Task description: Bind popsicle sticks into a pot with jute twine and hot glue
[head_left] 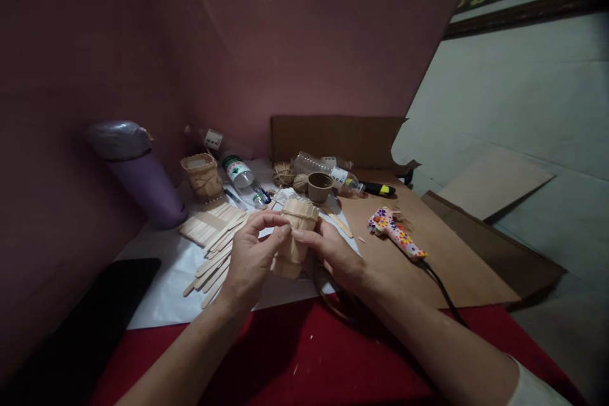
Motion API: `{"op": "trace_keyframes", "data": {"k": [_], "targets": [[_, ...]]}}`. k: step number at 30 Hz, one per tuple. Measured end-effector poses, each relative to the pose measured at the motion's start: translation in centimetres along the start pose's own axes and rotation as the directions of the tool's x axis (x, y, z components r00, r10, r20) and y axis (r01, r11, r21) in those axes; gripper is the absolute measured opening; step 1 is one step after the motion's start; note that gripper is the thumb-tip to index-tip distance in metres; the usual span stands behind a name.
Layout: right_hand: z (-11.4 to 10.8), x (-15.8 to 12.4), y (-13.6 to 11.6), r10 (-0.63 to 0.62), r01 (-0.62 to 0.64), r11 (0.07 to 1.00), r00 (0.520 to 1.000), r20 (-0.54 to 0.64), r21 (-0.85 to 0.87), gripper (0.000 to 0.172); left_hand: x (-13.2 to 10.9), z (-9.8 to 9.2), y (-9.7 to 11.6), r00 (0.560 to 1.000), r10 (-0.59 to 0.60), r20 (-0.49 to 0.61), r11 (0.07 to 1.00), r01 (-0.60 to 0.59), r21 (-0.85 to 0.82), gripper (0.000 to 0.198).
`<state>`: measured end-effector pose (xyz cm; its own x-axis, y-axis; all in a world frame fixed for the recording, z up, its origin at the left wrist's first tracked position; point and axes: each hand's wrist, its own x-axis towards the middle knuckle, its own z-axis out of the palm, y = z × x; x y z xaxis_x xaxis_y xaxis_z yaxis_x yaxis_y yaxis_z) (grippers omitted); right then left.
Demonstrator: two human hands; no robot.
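Note:
Both hands hold a small holder built of wooden craft sticks above the table. My left hand grips its left side, with thumb and forefinger pinched near the rim where a strand of twine runs round it. My right hand clasps the right side, thumb pressed on the front. Loose craft sticks lie spread on white paper just left of my hands.
A finished stick holder, plastic bottles, twine balls, a brown cup and a marker stand behind. A patterned glue gun lies on cardboard to the right. A purple flask stands far left, a dark phone near left.

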<state>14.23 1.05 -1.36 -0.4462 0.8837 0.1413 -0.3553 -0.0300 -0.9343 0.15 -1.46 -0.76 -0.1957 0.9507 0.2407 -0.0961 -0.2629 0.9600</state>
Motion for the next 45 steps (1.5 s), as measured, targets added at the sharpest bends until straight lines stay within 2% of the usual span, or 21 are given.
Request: {"op": "trace_keyframes", "data": {"k": [8, 15, 21, 26, 31, 33, 37, 40, 45], "targets": [[0.20, -0.05, -0.04, -0.008, 0.009, 1.000, 1.000, -0.029, 0.003, 0.039, 0.08, -0.04, 0.21, 1.000, -0.021, -0.006, 1.000, 0.021, -0.002, 0.015], [0.02, -0.11, 0.05, -0.018, 0.018, 1.000, 1.000, -0.019, 0.003, 0.040, -0.08, -0.10, 0.06, 0.999, -0.049, 0.010, 0.996, 0.049, -0.074, 0.018], [-0.01, -0.17, 0.08, 0.015, -0.014, 1.000, 0.999, -0.048, 0.019, 0.044, -0.19, 0.02, 0.11, 0.989, -0.147, -0.009, 0.978, 0.144, -0.153, 0.029], [-0.01, -0.17, 0.17, 0.034, -0.032, 0.999, 0.997, -0.068, 0.026, 0.046, -0.22, 0.25, -0.22, 0.990, -0.141, -0.008, 0.978, 0.138, -0.155, 0.035], [-0.33, -0.14, 0.32, 0.039, -0.038, 0.999, 0.997, -0.071, 0.013, 0.042, -0.25, 0.46, -0.18, 0.991, -0.134, -0.015, 0.971, 0.129, -0.202, 0.030], [-0.34, -0.12, 0.27, 0.036, -0.034, 0.999, 0.997, -0.071, 0.027, 0.040, -0.32, 0.52, -0.01, 0.996, -0.092, -0.008, 0.979, 0.089, -0.185, 0.027], [-0.20, -0.05, 0.21, 0.002, -0.001, 1.000, 0.998, -0.058, 0.015, 0.039, -0.42, 0.52, 0.20, 1.000, 0.006, 0.001, 1.000, -0.006, -0.020, 0.020], [-0.10, -0.07, 0.28, -0.007, 0.006, 1.000, 0.999, -0.040, -0.022, 0.037, -0.38, 0.39, 0.17, 1.000, 0.009, -0.009, 0.999, -0.008, 0.048, 0.017], [-0.08, -0.21, 0.20, 0.014, -0.014, 1.000, 0.999, -0.034, -0.014, 0.040, -0.20, 0.04, 0.13, 0.999, -0.036, 0.007, 0.999, 0.036, -0.018, 0.021]]}}
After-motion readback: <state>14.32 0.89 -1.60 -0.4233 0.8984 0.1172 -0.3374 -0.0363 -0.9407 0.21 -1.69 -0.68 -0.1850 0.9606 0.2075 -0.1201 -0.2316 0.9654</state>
